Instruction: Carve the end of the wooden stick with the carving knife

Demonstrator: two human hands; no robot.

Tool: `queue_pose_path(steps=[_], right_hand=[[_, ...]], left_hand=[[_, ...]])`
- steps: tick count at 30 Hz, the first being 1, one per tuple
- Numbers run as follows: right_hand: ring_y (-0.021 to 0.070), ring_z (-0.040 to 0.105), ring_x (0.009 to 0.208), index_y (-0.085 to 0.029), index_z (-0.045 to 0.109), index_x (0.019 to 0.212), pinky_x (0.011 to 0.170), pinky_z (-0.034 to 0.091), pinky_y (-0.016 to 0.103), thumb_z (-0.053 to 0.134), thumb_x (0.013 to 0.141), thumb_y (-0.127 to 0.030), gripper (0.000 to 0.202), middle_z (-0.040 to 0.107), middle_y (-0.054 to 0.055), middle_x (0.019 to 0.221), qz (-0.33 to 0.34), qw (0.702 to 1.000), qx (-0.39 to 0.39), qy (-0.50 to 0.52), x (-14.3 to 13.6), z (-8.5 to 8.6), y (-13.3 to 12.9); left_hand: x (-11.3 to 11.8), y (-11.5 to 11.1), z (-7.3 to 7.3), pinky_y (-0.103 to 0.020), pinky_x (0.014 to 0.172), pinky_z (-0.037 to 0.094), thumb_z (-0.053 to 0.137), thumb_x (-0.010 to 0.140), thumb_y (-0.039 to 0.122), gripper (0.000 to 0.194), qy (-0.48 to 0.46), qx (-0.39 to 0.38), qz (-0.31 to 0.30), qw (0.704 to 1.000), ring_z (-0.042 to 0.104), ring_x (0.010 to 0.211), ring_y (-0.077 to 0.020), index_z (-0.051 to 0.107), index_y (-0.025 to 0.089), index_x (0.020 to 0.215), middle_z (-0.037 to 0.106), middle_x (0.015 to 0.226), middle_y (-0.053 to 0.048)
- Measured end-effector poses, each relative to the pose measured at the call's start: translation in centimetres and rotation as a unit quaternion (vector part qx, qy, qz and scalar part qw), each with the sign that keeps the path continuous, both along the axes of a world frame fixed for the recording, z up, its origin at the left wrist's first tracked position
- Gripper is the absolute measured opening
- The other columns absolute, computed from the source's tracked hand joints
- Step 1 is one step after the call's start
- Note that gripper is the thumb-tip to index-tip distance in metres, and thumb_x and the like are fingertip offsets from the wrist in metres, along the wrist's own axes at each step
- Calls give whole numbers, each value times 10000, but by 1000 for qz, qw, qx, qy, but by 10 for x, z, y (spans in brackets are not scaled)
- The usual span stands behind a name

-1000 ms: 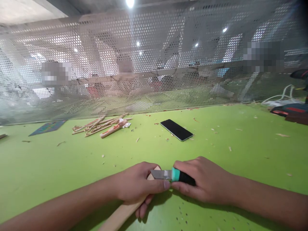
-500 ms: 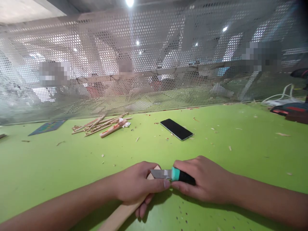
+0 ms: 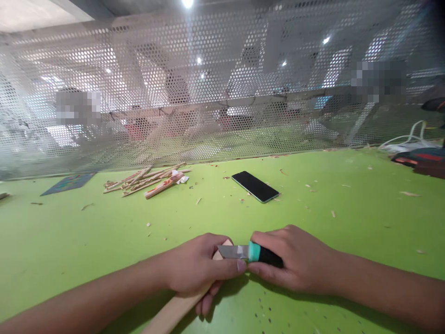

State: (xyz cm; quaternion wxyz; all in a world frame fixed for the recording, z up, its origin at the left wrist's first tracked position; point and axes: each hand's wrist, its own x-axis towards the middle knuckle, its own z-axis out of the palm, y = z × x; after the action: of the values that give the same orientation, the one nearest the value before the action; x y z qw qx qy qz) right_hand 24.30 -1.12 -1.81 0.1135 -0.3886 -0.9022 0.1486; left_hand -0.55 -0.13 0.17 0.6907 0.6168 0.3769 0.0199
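My left hand (image 3: 196, 264) is wrapped round a pale wooden stick (image 3: 179, 308), which slants from the bottom edge up to its tip between thumb and fingers. My right hand (image 3: 295, 260) grips a utility knife (image 3: 269, 256) with a black and teal handle. The knife's wide metal blade (image 3: 232, 252) points left and lies across the stick near its upper end. My left thumb is just below the blade, its tip close to my right hand's fingers.
On the green table (image 3: 104, 241) lie a black phone (image 3: 255, 186), a pile of thin wooden sticks (image 3: 144, 180), a dark flat sheet (image 3: 68, 183) and scattered shavings. A red and black tool (image 3: 417, 157) with a white cable stands at right. A perforated screen (image 3: 208, 97) closes the back.
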Motion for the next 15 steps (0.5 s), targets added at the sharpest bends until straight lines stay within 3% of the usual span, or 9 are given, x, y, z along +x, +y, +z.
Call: queue_pose_path(steps=[15], right_hand=[[127,441,509,-209,529,823,508,192,262,513,983,-613,435,584,-26,646,-2,1000,-7,-3,0,1,0]], left_hand=[[1,0,1,-185,374,407,676,869,596,417,-8,0,2,1000,540,355,-119,451,245,864,537,503,92]])
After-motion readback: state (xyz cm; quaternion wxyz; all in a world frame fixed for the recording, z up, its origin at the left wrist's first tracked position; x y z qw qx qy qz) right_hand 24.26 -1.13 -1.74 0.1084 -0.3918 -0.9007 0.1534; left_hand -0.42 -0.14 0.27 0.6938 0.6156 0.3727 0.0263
